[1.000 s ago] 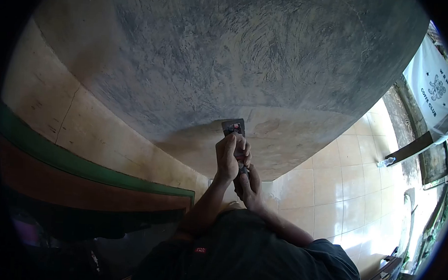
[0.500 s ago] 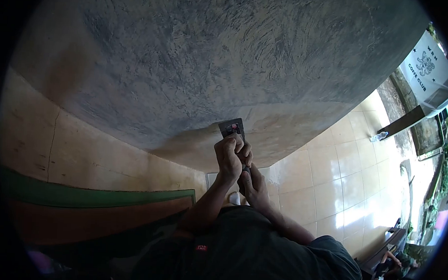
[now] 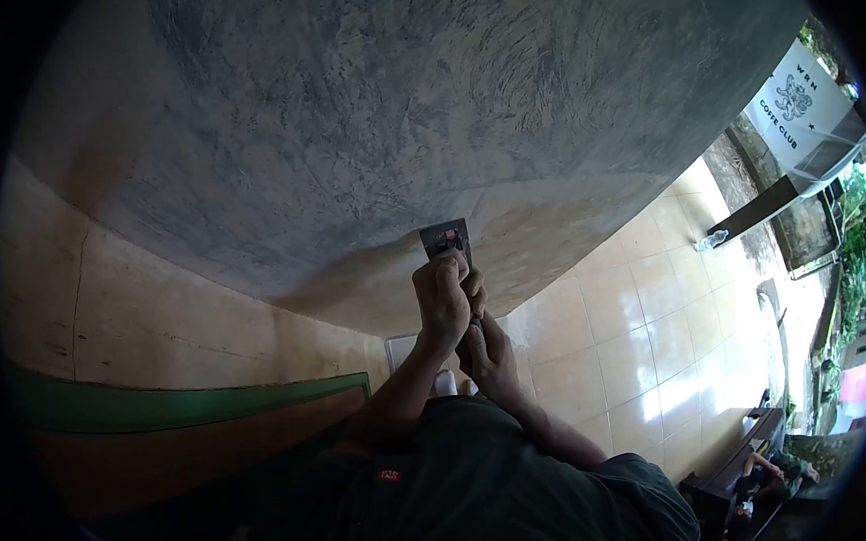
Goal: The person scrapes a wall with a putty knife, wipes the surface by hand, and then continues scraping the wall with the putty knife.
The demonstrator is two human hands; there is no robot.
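Observation:
My left hand (image 3: pixel 441 304) is closed around the upper part of a scraper, close to its dark rectangular blade (image 3: pixel 444 237), which bears a small red-and-white mark. Just below, my right hand (image 3: pixel 490 363) wraps the handle, with its thumb pointing up along it. Most of the handle is hidden by my fingers. The blade lies against or very near the lower part of a wall (image 3: pixel 362 125) with grey, swirled, patchy plaster. Around the blade the surface turns from grey to smoother beige.
A green-edged brown panel (image 3: pixel 209 406) stands at my left. Glossy tiles (image 3: pixel 631 325) cover the floor at right, with a plastic bottle (image 3: pixel 711 241) by a post. Beyond hangs a printed white banner (image 3: pixel 792 97). Another person (image 3: pixel 764 473) is at the lower right.
The view has turned slightly, so the banner, bottle and floor sit further left. Both hands keep their hold, and the scraper's blade appears slightly higher in the view.

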